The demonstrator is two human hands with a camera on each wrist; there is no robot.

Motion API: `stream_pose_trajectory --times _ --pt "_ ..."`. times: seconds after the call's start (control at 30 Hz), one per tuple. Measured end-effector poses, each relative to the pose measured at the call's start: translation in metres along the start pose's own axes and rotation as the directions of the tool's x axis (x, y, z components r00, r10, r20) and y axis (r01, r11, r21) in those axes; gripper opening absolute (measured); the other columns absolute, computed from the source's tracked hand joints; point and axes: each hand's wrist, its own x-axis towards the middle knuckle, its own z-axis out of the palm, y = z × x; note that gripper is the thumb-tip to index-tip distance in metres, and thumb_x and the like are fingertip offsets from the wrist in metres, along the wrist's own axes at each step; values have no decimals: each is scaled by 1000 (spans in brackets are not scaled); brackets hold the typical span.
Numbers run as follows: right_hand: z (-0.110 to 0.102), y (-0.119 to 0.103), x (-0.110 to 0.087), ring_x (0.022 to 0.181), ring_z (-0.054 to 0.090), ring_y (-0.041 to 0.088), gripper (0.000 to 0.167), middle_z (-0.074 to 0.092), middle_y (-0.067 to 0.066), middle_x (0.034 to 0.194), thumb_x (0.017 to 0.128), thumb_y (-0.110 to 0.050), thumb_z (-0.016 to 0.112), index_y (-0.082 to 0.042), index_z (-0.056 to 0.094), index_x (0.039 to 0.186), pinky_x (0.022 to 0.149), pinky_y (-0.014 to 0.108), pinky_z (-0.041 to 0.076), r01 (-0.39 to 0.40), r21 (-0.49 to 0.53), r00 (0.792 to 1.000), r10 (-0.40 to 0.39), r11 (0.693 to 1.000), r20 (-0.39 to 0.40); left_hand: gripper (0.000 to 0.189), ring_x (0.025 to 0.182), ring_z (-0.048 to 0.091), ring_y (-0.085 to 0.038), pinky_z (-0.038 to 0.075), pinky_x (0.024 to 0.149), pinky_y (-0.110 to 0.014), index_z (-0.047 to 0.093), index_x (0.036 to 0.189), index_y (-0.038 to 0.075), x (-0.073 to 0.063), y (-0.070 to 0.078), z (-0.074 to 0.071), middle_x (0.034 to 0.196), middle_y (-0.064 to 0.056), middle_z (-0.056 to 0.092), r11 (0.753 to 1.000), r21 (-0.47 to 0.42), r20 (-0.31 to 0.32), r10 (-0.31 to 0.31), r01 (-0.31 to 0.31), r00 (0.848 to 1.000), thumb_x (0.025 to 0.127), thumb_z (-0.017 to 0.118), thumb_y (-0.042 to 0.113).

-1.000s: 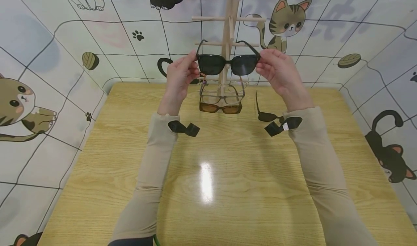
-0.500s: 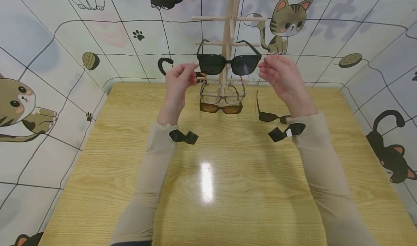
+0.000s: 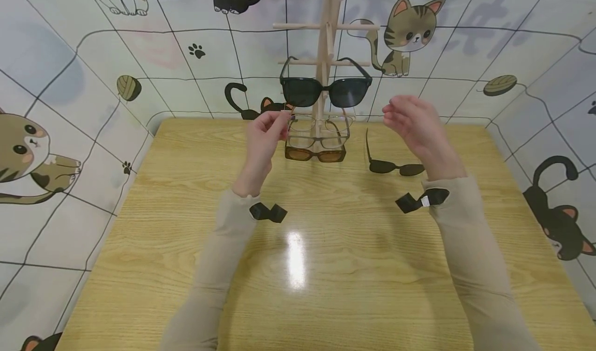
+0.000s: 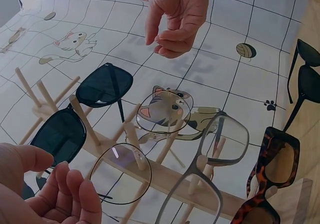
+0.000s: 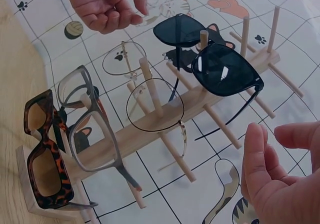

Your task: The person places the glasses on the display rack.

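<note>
Black sunglasses [image 3: 303,92] hang on a peg of the wooden display stand [image 3: 328,41]. My left hand [image 3: 261,147] is beside the stand, below and left of their frame, its fingers loosely bent around nothing. My right hand [image 3: 421,134] hovers apart from the stand on the other side, fingers relaxed and holding nothing. Lower on the stand sit round wire-rimmed glasses [image 5: 127,106], grey-framed glasses [image 5: 116,156] and tortoiseshell glasses with brown lenses [image 5: 37,143]. Both wrist views show a gap between each hand and the black sunglasses.
Another dark pair of sunglasses [image 3: 383,167] lies on the wood-grain table [image 3: 344,268], right of the stand and near my right wrist. Bare pegs [image 3: 298,26] stick out higher on the stand. A cat-patterned wall covering [image 3: 186,92] rises behind the table.
Both hands have let go of the black sunglasses, which stay on the stand. My left hand has come down beside the lower glasses; my right has drawn back to the right and down.
</note>
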Motion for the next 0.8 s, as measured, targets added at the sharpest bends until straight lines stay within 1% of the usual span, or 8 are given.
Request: stream_pose_trajectory --times 0.13,0.2,0.37,0.5,0.57,0.7,0.73,0.8 --pt "-10 2 -4 71 62 16 4 64 11 82 89 -3 62 1 60 88 69 22 54 -3 -1 1000 3 1000 0 11 53 51 -9 48 56 -20 64 85 -6 -8 -7 5 62 2 55 999 0 -4 33 -33 999 90 60 4" --pt "-16 3 -5 71 62 16 5 64 11 82 90 -3 62 1 61 87 69 21 54 -1 -10 1000 1 1000 5 11 53 51 -8 48 56 -19 64 85 -6 -11 -11 8 62 2 55 999 11 3 35 -35 999 90 60 4" --pt "-27 6 -9 71 63 16 5 65 11 82 91 -2 60 1 61 87 69 21 54 -7 10 1000 7 1000 14 14 55 53 -8 50 57 -20 63 88 -10 -17 -21 14 63 2 56 1000 23 23 -4 3 1000 90 60 4" --pt "-37 8 -13 72 63 16 5 65 11 82 91 -1 59 1 60 86 69 22 54 -19 39 1000 19 999 6 18 57 54 -10 52 58 -22 62 94 -14 -21 -26 21 65 1 57 999 28 56 -34 33 998 90 60 4" --pt "-42 9 -15 72 63 16 6 66 11 83 91 0 58 1 61 87 70 22 54 -22 38 1000 21 999 4 18 58 54 -10 51 59 -21 62 95 -13 -23 -28 24 65 2 57 998 31 66 -48 46 997 90 60 4" --pt "-51 12 -19 73 63 16 8 66 11 83 93 -1 56 1 62 88 70 22 54 -18 29 1000 18 999 3 14 58 53 -9 50 59 -20 63 92 -12 -26 -35 31 67 3 57 999 28 84 -46 44 995 90 60 1" --pt "-54 12 -20 73 63 16 8 66 10 83 93 -1 56 1 62 88 71 22 54 -19 27 1000 19 999 3 13 58 53 -9 51 60 -22 63 92 -12 -27 -37 33 68 3 57 998 31 88 -48 46 995 90 60 1" --pt "-59 13 -22 74 63 16 9 65 10 83 93 -2 56 0 63 88 71 22 54 -23 25 1000 23 999 -2 14 58 53 -9 50 60 -22 62 91 -13 -28 -40 36 69 3 56 998 27 99 -51 48 994 89 60 1"
